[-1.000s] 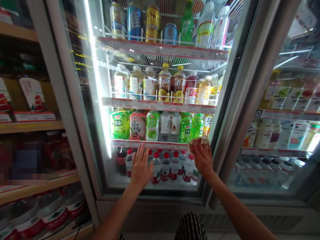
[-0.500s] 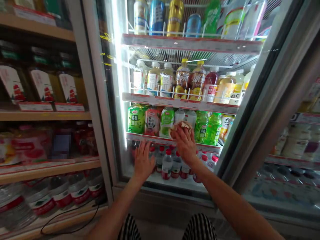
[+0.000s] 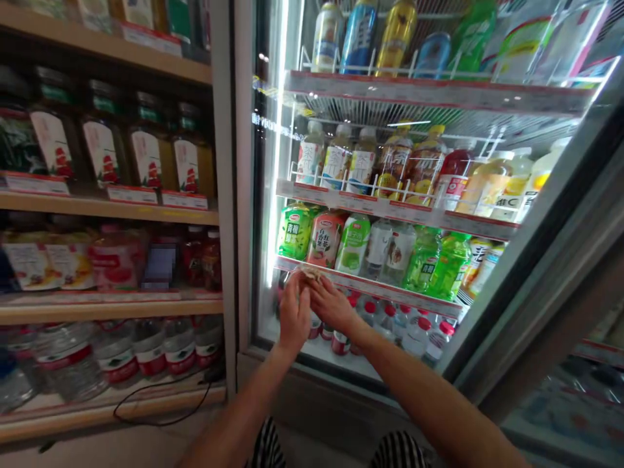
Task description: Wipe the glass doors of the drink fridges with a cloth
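A crumpled beige-brown cloth (image 3: 311, 273) is bunched between my two hands, in front of the glass door of a lit drinks fridge, near the ledge of its lower shelf. My right hand (image 3: 334, 305) grips it from the right, fingers pointing left over it. From the left my left hand (image 3: 294, 315) closes on the cloth's near side, thumb towards the right hand. The fingertips are partly hidden by the cloth. Behind the glass, just above, stand a red drink bottle (image 3: 325, 239) and a green-labelled bottle (image 3: 353, 245).
Red-capped bottles (image 3: 418, 335) fill the fridge bottom. Cans (image 3: 358, 38) stand on its top shelf. At right a metal door frame (image 3: 526, 286) slants across. Left are wooden shelves (image 3: 112, 307) with bottles, and a black cable (image 3: 166, 424) hangs at their foot.
My right hand has moved left and down with the cloth, meeting my left hand. The left, spread open before, now closes on the cloth. The view has shifted left.
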A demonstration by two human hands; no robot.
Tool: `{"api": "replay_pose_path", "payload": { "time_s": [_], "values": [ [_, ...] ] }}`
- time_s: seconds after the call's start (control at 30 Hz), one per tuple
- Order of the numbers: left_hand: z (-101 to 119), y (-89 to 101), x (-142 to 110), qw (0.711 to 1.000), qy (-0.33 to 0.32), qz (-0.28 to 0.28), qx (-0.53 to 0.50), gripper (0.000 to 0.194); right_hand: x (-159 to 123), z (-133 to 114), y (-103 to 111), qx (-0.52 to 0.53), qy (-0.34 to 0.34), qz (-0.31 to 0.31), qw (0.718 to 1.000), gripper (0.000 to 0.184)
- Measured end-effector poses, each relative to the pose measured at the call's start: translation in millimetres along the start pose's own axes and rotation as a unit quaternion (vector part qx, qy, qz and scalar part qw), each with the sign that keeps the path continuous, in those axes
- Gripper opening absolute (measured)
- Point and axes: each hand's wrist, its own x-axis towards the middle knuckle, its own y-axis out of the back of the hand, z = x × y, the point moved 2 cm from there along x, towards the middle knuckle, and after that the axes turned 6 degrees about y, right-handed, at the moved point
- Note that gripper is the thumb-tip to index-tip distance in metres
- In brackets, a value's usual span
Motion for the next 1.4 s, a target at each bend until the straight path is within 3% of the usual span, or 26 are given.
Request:
{"api": "replay_pose_path", "payload": {
  "time_s": [0.1,0.17,0.27,0.4,0.57,0.67,0.73,0.8,0.9,0.97,1.03,1.07,1.13,1.2,1.27,1.33,1.4],
  "values": [
    [-19,7.5,-7,0.999,0.046,0.017,0.022,0.034,-9,-16,-9,0.022,0.028,-0.015,0.999,0.033],
    [-21,11.5,-10,0.999,0.039,0.028,0.026,0.033,-5,-10,-4,0.018,-0.035,-0.003,0.999,0.037],
    [-8,6.5,-11,0.999,-0.033,0.001,0.024,0.036,7,10,11,-0.006,-0.126,0.038,0.991,0.043],
    [9,-19.4,-6,0.994,-0.09,-0.06,0.028,0.047,-4,19,33,-0.032,-0.141,0.078,0.986,0.041],
    [29,-64.8,7,0.983,-0.156,0.005,0.098,0.054,-57,40,67,-0.06,-0.125,0.081,0.987,0.052],
    [34,-78.9,25,0.965,-0.207,0.023,0.157,0.049,-85,75,93,-0.126,-0.192,0.116,0.966,0.061],
    [22,-69.9,41,0.953,-0.239,0.013,0.184,0.043,-100,95,107,-0.17,-0.248,0.14,0.944,0.062],
    [-2,-46.9,60,0.949,-0.247,0.036,0.192,0.042,-112,105,116,-0.194,-0.284,0.143,0.928,0.06],
    [-32,-13.5,80,0.952,-0.147,0.199,0.178,0.045,-122,104,116,-0.212,-0.295,0.125,0.923,0.056],
    [-30,-18.3,78,0.949,-0.131,0.227,0.175,0.045,-124,101,113,-0.221,-0.295,0.12,0.922,0.055],
    [-7,-45.8,63,0.948,-0.219,0.144,0.18,0.044,-124,99,111,-0.225,-0.296,0.127,0.92,0.056],
    [7,-62.8,52,0.933,-0.302,0.076,0.182,0.043,-124,99,111,-0.225,-0.295,0.131,0.919,0.055],
    [31,-89.0,34,0.875,-0.445,-0.073,0.179,0.041,-124,100,112,-0.226,-0.294,0.136,0.919,0.054],
    [36,-92.0,32,0.841,-0.493,-0.139,0.172,0.04,-125,101,113,-0.222,-0.295,0.14,0.919,0.053],
    [25,-73.6,51,0.879,-0.436,-0.084,0.172,0.041,-125,101,114,-0.216,-0.298,0.144,0.918,0.052],
    [6,-46.8,77,0.931,-0.312,0.066,0.176,0.044,-125,100,114,-0.214,-0.303,0.15,0.917,0.051],
    [-6,-30.4,91,0.938,-0.237,0.192,0.163,0.047,-124,100,113,-0.215,-0.304,0.155,0.915,0.051]
  ]
}}
